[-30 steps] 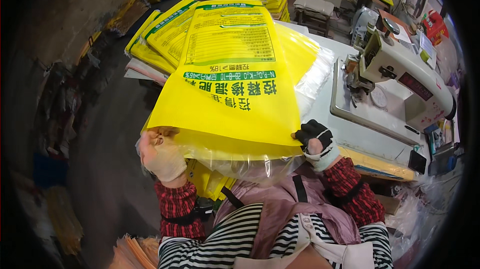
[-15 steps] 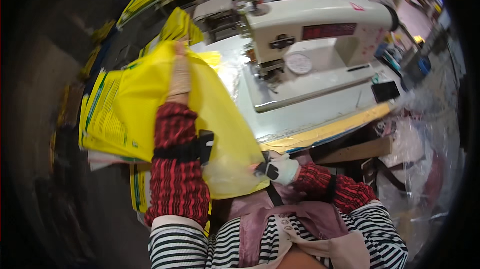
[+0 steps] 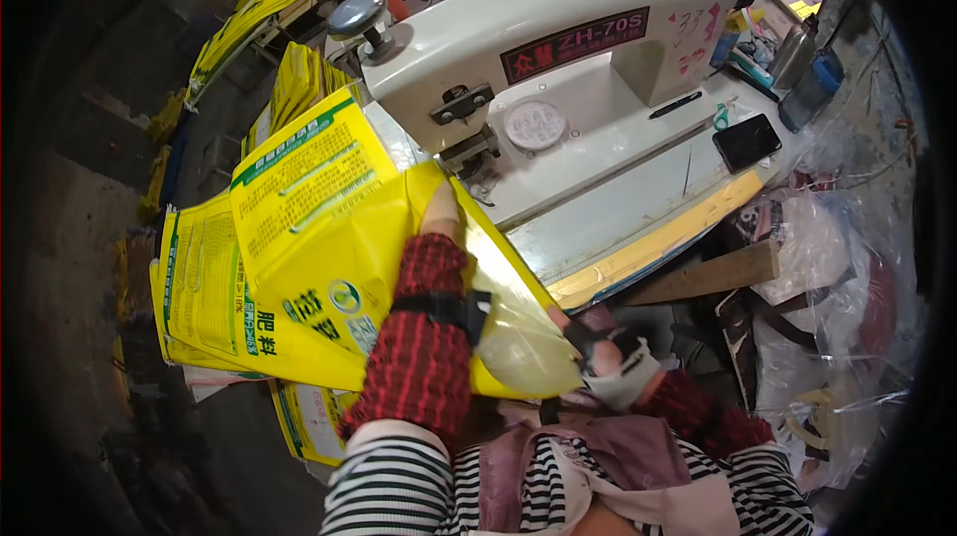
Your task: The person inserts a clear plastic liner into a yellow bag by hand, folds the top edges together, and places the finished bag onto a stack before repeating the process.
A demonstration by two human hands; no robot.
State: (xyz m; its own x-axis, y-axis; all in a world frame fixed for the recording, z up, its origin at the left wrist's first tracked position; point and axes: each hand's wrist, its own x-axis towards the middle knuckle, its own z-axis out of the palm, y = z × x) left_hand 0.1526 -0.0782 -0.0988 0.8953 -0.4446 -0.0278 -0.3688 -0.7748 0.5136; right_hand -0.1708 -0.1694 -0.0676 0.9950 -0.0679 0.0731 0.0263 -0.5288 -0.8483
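Note:
A large yellow plastic sack point(image 3: 329, 287) with green and dark printing is spread across my front, its pale inner side turned up beside my left forearm. My left hand point(image 3: 441, 212) reaches over it close to the sewing machine's needle end; a yellow fold covers the fingers, so their grip is hidden. At the sack's near right corner, my right hand point(image 3: 613, 361), in a black and white glove, pinches the edge. The white sewing machine point(image 3: 419, 47) stands on its table just beyond the sack.
More yellow sacks point(image 3: 194, 287) lie stacked at left, and others point(image 3: 304, 87) sit behind them. On the machine table are a black phone point(image 3: 748, 143), a pen point(image 3: 675, 105) and a bottle point(image 3: 795, 52). A wooden bar point(image 3: 703, 275) and clear plastic sheeting point(image 3: 827, 337) are at right.
My left hand has come down and right toward the machine, carrying the sack edge; the printed side now shows. My right hand has shifted slightly right and down. The view has turned somewhat.

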